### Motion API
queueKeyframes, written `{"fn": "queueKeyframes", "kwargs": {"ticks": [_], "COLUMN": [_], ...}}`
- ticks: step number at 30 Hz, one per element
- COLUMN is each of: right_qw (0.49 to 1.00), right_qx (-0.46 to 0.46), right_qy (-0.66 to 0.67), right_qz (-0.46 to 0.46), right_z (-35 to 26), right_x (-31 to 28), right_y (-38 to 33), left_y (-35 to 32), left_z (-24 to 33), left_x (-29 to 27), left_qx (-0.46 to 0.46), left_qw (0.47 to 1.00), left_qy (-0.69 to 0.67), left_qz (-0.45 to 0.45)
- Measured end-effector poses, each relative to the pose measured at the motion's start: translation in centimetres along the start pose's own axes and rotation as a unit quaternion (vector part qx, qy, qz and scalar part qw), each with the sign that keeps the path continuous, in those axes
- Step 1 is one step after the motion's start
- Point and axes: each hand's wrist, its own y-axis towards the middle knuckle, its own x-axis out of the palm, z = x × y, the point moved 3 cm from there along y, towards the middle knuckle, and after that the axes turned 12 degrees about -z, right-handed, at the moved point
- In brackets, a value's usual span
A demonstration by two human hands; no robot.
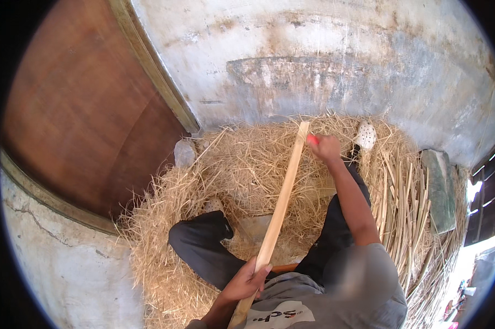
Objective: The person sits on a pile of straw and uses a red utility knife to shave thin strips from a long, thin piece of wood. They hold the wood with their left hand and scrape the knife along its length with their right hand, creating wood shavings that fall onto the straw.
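1. The strip [283,203] is coloured pale yellow; the handle [312,139], red.
2. The straw [258,148] is toned golden tan.
3. The wall [324,60] is mottled white, grey and rusty brown.
4. The door [83,109] is coloured reddish brown.
5. The white shoe [366,135] is dotted dark.
6. Black is seen on the trousers [198,237]; grey on the shirt [376,271], white-patched in front.

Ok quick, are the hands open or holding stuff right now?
Left hand: closed, fingers around the pale wooden strip.
Right hand: closed on a red thing; can't tell what it is.
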Motion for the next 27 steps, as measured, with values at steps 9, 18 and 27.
{"fn": "queueKeyframes", "kwargs": {"ticks": [9, 18, 27], "right_qw": [0.948, 0.958, 0.968], "right_qx": [0.245, -0.063, -0.206], "right_qy": [0.2, 0.28, 0.12], "right_qz": [0.034, -0.005, -0.077], "right_z": [7.3, -5.4, -11.0], "right_x": [-2.4, -2.5, -1.7], "right_y": [-0.1, -7.2, -10.9], "left_y": [-1.5, 1.4, 2.9], "left_z": [-1.4, 0.9, 1.1], "left_x": [-0.8, -2.0, -1.6], "left_qx": [0.0, 0.097, 0.094], "left_qw": [1.0, 0.994, 0.993], "left_qy": [-0.008, -0.004, 0.024], "left_qz": [0.029, 0.059, 0.073]}}
